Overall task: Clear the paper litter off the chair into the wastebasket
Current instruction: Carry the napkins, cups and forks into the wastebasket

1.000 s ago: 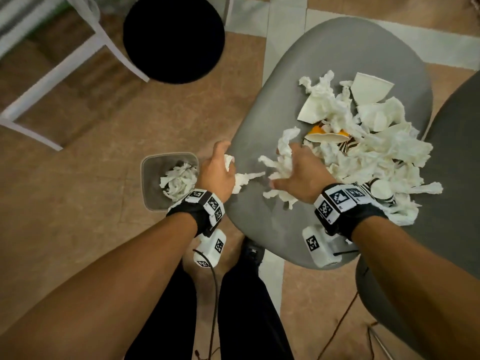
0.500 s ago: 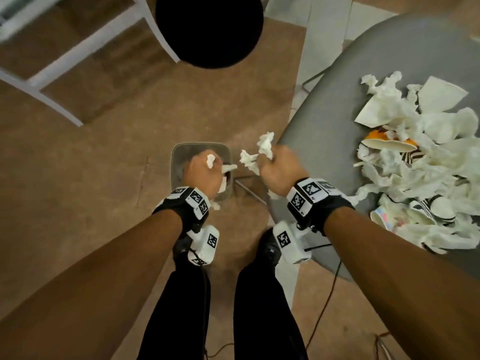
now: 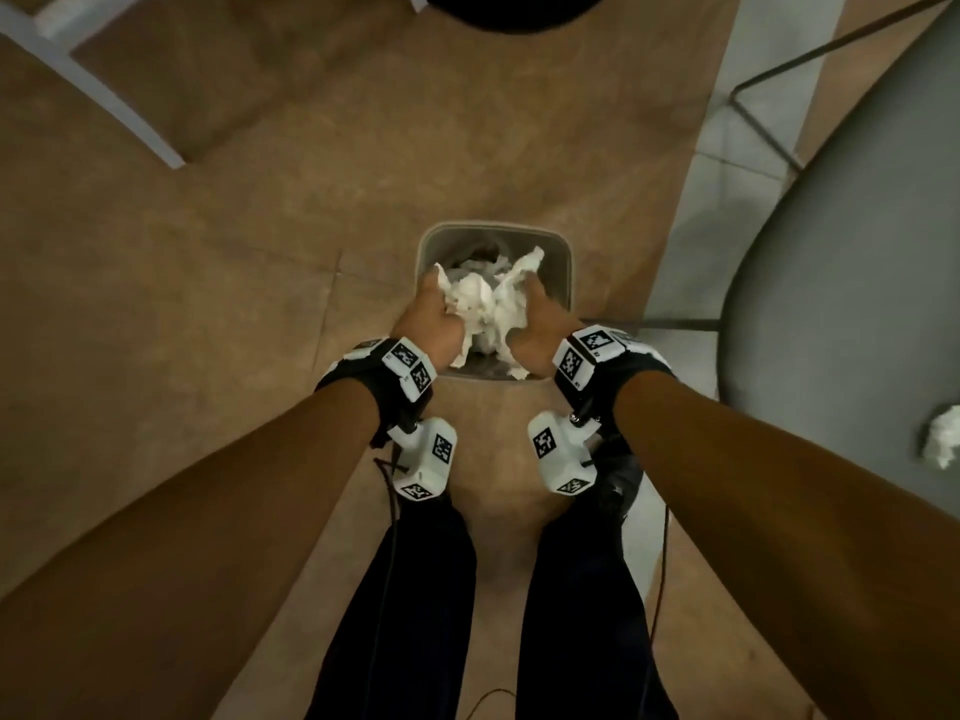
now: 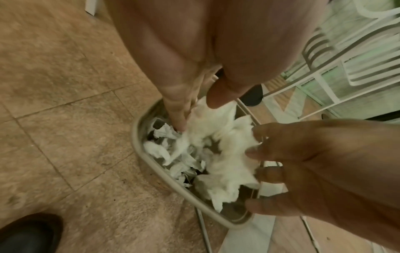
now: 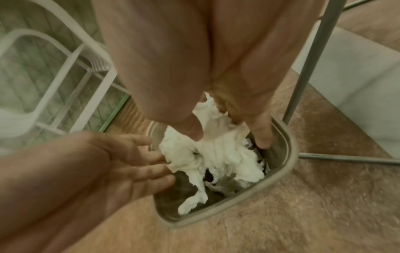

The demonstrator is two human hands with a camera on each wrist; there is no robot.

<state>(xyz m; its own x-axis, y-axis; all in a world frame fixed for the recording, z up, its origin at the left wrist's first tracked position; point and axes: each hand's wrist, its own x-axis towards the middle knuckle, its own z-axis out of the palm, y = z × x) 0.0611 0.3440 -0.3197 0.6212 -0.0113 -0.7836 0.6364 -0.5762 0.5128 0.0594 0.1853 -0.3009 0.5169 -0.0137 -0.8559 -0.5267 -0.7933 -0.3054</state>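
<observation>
While both your hands, left (image 3: 431,319) and right (image 3: 537,324), cup the paper (image 3: 485,309) with fingers loosening, the wastebasket (image 3: 566,267) lies directly below, mid-frame.

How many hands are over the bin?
2. The left hand and the right hand flank the paper wad above the wastebasket. None looks hidden.

It looks like a café or casual seating area: a brown tiled floor (image 3: 218,283) with pale strips, a grey moulded chair (image 3: 852,283) on thin metal legs, white slatted metal chairs (image 4: 350,56), and a small wastebasket (image 3: 563,272) on the floor.
</observation>
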